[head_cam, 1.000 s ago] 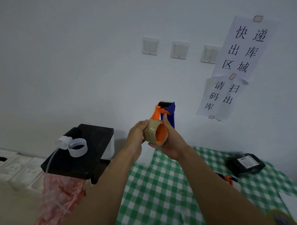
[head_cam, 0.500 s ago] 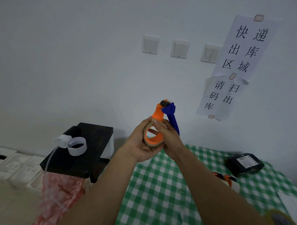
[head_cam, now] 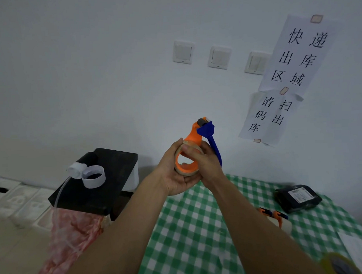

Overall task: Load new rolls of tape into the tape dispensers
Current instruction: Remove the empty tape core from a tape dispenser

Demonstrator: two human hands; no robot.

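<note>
— What's shifted?
— The dispenser (head_cam: 198,136) has turned: its hub (head_cam: 187,169) now opens toward us, roller (head_cam: 200,122) end up.
— And the tape roll (head_cam: 185,174)?
— Round that hub. The left hand (head_cam: 172,178) cups it from below; the right hand (head_cam: 208,165) curls its fingers (head_cam: 190,152) over its top, directly beneath the roller.

2 white paper sheets taped on wall (head_cam: 91,58), right of the light switches (head_cam: 218,57), both w/ black printed Chinese chars. Upper sheet (head_cam: 298,57), 3 rows, 2 chars ea.: 快递 / 出库 / 区域. Lower sheet (head_cam: 269,115), its top edge under the upper one's bottom edge, reads 请扫 / 码出 / 库. Black parcel (head_cam: 285,203) on green-checked tablecloth (head_cam: 190,239) has a white label (head_cam: 300,194) w/ dark print, too small to read.
</note>
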